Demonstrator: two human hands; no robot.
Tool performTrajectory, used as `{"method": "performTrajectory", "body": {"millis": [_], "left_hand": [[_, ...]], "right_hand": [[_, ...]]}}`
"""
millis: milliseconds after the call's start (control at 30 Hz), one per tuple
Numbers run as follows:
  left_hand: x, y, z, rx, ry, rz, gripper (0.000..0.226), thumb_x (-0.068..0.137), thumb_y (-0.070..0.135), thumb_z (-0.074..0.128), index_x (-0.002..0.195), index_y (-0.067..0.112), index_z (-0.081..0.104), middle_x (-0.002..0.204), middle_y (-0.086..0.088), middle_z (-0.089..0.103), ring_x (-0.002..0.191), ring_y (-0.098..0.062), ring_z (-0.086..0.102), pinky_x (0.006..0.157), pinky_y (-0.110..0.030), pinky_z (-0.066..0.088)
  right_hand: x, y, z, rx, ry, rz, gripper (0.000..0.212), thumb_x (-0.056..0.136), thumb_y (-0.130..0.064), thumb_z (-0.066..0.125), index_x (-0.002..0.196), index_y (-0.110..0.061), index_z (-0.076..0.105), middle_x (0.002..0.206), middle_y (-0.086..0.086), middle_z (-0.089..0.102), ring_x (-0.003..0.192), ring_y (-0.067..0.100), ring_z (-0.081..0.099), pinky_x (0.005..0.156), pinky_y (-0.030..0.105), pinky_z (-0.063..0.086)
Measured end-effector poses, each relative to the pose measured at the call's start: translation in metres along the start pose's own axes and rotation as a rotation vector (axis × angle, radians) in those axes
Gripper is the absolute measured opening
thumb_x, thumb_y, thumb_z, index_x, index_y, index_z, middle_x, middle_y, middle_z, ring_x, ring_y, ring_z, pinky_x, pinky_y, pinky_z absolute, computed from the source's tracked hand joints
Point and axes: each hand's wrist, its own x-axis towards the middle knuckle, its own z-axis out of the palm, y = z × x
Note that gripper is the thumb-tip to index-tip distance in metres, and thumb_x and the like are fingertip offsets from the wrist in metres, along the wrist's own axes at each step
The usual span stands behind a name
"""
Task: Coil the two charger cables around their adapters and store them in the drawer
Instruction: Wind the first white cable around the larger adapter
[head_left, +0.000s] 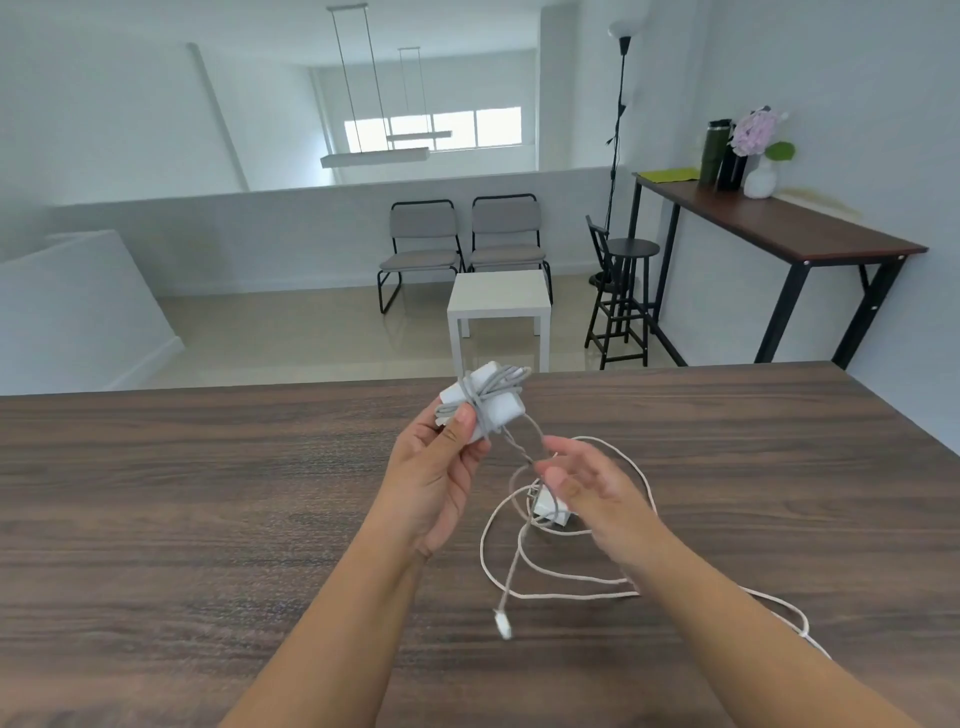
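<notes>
My left hand (441, 467) holds a white adapter (485, 402) above the table, with grey cable coiled several times around it. The loose tail of that grey cable (519, 540) runs down from the adapter past my right hand (587, 488), and its plug end (503, 626) dangles near the table. My right hand's fingers pinch the tail just below the adapter. A second white adapter (551, 512) lies on the dark wooden table (208, 493), partly hidden behind my right hand. Its white cable (571, 595) sprawls uncoiled in loose loops to the right. No drawer is in view.
Beyond the table's far edge stand a small white side table (498, 301), two grey chairs (462, 244) and a black stool (623, 291). A tall wooden console table (779, 228) at the right wall carries bottles and a flower vase.
</notes>
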Motion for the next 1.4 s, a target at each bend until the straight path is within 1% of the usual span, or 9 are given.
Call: {"method": "performTrajectory", "body": {"millis": [100,200,333,500,733,1033,1133,1267,1400], "left_hand": [[0.007,0.004,0.006,-0.029,-0.033,0.029,0.045,0.07,0.025,0.077,0.109,0.006,0.066,0.1,-0.009,0.071,0.081,-0.011,0.068,0.069,-0.018,0.057],[0.013,0.013,0.012,-0.06,-0.024,0.054,0.031,0.078,0.022,0.069,0.105,0.006,0.066,0.096,-0.007,0.072,0.078,-0.01,0.067,0.068,-0.017,0.057],[0.017,0.021,0.018,-0.063,0.008,0.073,0.022,0.083,0.019,0.059,0.1,0.006,0.065,0.09,-0.006,0.07,0.075,-0.009,0.065,0.066,-0.016,0.056],[0.024,0.032,0.019,-0.065,0.017,0.108,0.024,0.083,0.02,0.06,0.101,0.007,0.066,0.091,-0.006,0.071,0.075,-0.01,0.064,0.066,-0.017,0.056],[0.036,0.047,0.012,-0.043,0.09,0.183,0.028,0.079,0.024,0.063,0.103,0.01,0.065,0.088,-0.001,0.072,0.074,-0.008,0.062,0.065,-0.015,0.056],[0.042,0.036,-0.012,0.002,0.255,0.209,0.019,0.088,0.018,0.06,0.106,0.01,0.065,0.092,0.0,0.069,0.078,-0.006,0.063,0.065,-0.014,0.055],[0.042,0.031,-0.018,0.032,0.283,0.203,0.026,0.085,0.02,0.063,0.109,0.01,0.064,0.097,-0.001,0.068,0.08,-0.007,0.062,0.066,-0.014,0.053],[0.044,0.037,-0.026,0.036,0.308,0.24,0.032,0.077,0.023,0.067,0.108,0.012,0.065,0.101,-0.002,0.067,0.082,-0.007,0.062,0.066,-0.014,0.054],[0.045,0.032,-0.025,0.107,0.28,0.241,0.02,0.086,0.018,0.062,0.105,0.014,0.066,0.099,-0.001,0.068,0.082,-0.006,0.061,0.067,-0.013,0.053]], "right_hand": [[0.012,0.007,0.016,-0.167,-0.086,0.042,0.061,0.079,-0.032,0.076,0.131,-0.037,0.044,0.106,-0.01,0.065,0.078,0.007,0.06,0.077,0.023,0.05],[0.022,0.015,0.023,-0.177,0.136,0.052,0.046,0.073,-0.032,0.079,0.111,-0.041,0.053,0.081,-0.007,0.059,0.062,0.008,0.05,0.064,0.027,0.047],[0.03,0.013,0.029,-0.296,0.086,0.013,0.052,0.069,-0.038,0.082,0.113,-0.038,0.054,0.104,-0.011,0.053,0.074,0.008,0.048,0.07,0.025,0.045],[0.036,0.012,0.033,-0.314,0.038,0.017,0.011,0.079,-0.022,0.074,0.087,-0.029,0.071,0.079,-0.012,0.065,0.063,0.003,0.051,0.067,0.021,0.044],[0.026,0.015,0.015,0.13,0.091,0.134,0.025,0.088,0.0,0.057,0.079,-0.015,0.074,0.074,0.005,0.069,0.065,0.013,0.056,0.061,0.024,0.044],[0.026,-0.017,-0.032,1.11,0.097,-0.019,0.027,0.078,-0.001,0.044,0.063,-0.018,0.059,0.046,0.0,0.047,0.075,0.021,0.063,0.082,0.032,0.043],[0.024,-0.023,-0.043,0.746,0.039,-0.06,0.033,0.077,0.003,0.044,0.059,-0.015,0.064,0.046,0.005,0.046,0.069,0.025,0.052,0.077,0.029,0.04],[0.02,-0.023,-0.046,-0.883,0.007,-0.154,0.043,0.097,-0.03,0.041,0.068,-0.022,0.072,0.067,-0.003,0.063,0.089,0.014,0.049,0.091,0.03,0.027],[0.021,-0.02,-0.035,-1.237,0.156,0.071,0.052,0.099,-0.045,0.015,0.116,-0.038,0.064,0.109,-0.009,0.068,0.119,0.017,0.04,0.098,0.04,0.021]]}}
